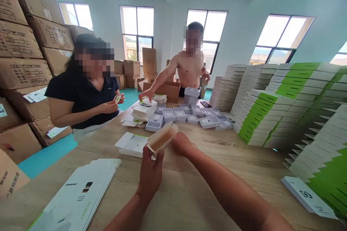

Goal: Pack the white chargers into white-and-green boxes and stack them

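My left hand point(150, 170) grips the lower corner of a small open cardboard box point(162, 138) with a white outside and tan inside. My right hand point(182, 143) holds its other end, and both hands lift it tilted above the wooden table point(189, 195). Just left of the box, a white packaging box point(131, 144) lies on the table, close to my left hand. Nearer the table's left edge lies a pile of flat, printed white cardboard blanks point(78, 196).
Several white plastic trays point(173, 114) and a stack of printed sheets point(144, 111) lie mid-table. Tall stacks of green-and-white boxes point(267, 112) rise on the right. One co-worker point(84, 90) sits at left and another point(189, 61) reaches across the far side. Cardboard cartons point(24, 74) stand along the left.
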### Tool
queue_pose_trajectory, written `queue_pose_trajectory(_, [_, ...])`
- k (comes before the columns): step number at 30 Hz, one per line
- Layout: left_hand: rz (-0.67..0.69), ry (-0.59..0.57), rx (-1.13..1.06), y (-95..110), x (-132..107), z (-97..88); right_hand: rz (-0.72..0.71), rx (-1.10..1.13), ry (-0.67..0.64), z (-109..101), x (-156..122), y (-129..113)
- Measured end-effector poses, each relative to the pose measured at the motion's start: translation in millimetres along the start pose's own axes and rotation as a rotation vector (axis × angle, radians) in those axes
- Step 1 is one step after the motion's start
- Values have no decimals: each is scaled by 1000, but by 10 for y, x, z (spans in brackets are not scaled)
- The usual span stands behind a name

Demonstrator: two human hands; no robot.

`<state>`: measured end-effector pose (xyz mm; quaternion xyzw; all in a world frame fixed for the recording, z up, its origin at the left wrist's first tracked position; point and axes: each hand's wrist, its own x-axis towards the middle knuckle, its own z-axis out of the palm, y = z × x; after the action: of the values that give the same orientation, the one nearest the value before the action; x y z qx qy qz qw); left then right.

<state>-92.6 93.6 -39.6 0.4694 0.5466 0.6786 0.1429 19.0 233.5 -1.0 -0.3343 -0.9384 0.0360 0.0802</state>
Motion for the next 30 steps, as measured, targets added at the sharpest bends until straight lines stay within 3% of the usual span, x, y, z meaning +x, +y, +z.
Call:
queue_pose_trajectory(3, [29, -10, -16, 26, 37, -14, -56, -13, -37, -51, -122, 67])
queue_pose_trajectory(7, [227, -50, -16, 164, 49, -101, -110, -4, -126, -151, -89, 221])
queue_pose_trajectory(11, [339, -54, -68, 294, 83, -183, -57, 10, -153, -239, 60, 199])
queue_pose_trajectory(13, [342, -33, -41, 301, 107, -200, 12, 9, -112, -315, -17, 147])
queue_pose_trajectory(16, [335, 10, 12, 257, 139, -197, 176, -16, -2, -524, -484, 136])
queue_pose_trajectory(19, [330, 25, 18, 220, 132, -162, 299, 0, 91, -829, -1313, 147])
queue_pose_trajectory(23, [370, -77, 2, 265, 21, -67, 343, 421, 99, -1173, -2323, -138])
queue_pose_trajectory(26, [423, -175, -7, 342, -119, 6, 367, 523, 195, -1274, -2568, -510])
queue_pose_trajectory(30, [472, -234, 0, 431, -290, 44, 458, 327, 284, -1259, -2474, -849])
